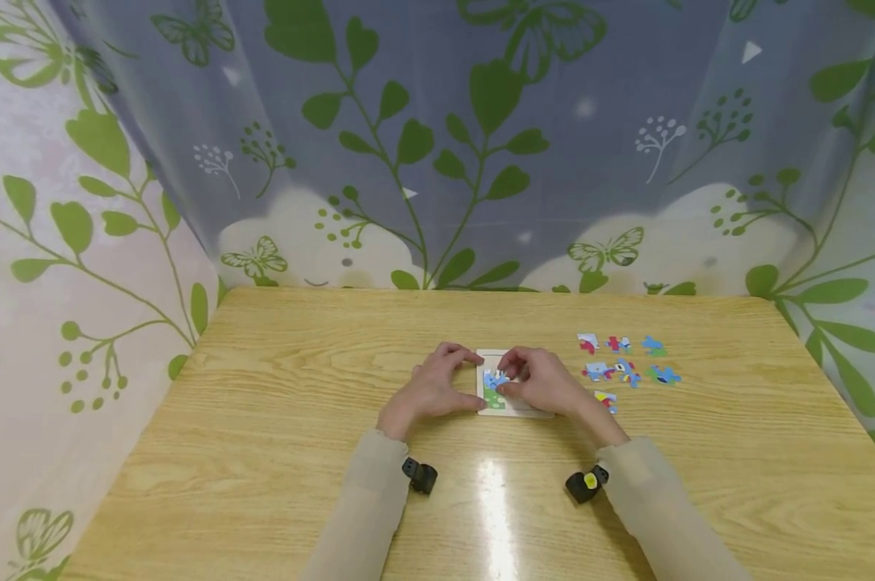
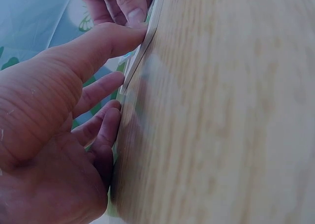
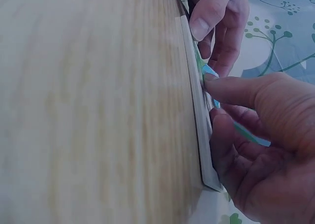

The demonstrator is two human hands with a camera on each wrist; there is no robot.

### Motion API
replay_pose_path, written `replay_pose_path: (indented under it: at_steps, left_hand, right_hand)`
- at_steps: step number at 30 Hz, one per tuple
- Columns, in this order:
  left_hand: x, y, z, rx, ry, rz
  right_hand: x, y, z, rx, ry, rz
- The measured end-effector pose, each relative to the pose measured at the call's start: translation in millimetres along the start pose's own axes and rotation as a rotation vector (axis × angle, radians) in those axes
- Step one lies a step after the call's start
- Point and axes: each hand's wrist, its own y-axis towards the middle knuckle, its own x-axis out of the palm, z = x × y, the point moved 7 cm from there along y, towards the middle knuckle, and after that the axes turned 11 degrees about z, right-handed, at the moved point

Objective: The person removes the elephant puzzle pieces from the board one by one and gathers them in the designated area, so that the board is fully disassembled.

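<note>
A small white puzzle tray [image 1: 525,414] lies on the table with a few pieces set in its left part, green below and blue above. My left hand [image 1: 436,387] holds the tray at its left side, thumb at the near corner and fingertips by the far one. Over the tray, my right hand [image 1: 546,386] pinches a blue puzzle piece [image 3: 210,70] between thumb and fingers, against the pieces there. The fingers partly hide that piece. In the left wrist view, the left thumb [image 2: 125,37] rests on the tray's edge.
Several loose puzzle pieces [image 1: 627,373] lie in loose rows on the wooden table [image 1: 278,379] right of the tray. One red and yellow piece [image 1: 606,400] sits close to my right wrist. A patterned curtain [image 1: 437,161] hangs behind the table.
</note>
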Motion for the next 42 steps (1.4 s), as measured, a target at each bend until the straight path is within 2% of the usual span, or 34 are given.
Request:
replay_pose_path:
  at_steps: [16, 32, 42]
  left_hand:
    - [0.2, 0.1, -0.5, -0.005, 0.020, -0.009]
    - [0.5, 2.3, -1.1, -0.048, 0.040, 0.008]
    - [1.1, 2.7, -0.8, -0.046, 0.035, 0.007]
  right_hand:
    - [-2.4, -2.5, 3.4, 0.026, 0.055, 0.040]
    - [-3.3, -1.8, 2.5, 0.127, 0.068, 0.044]
    - [-3.5, -2.0, 4.0, 0.171, 0.105, 0.050]
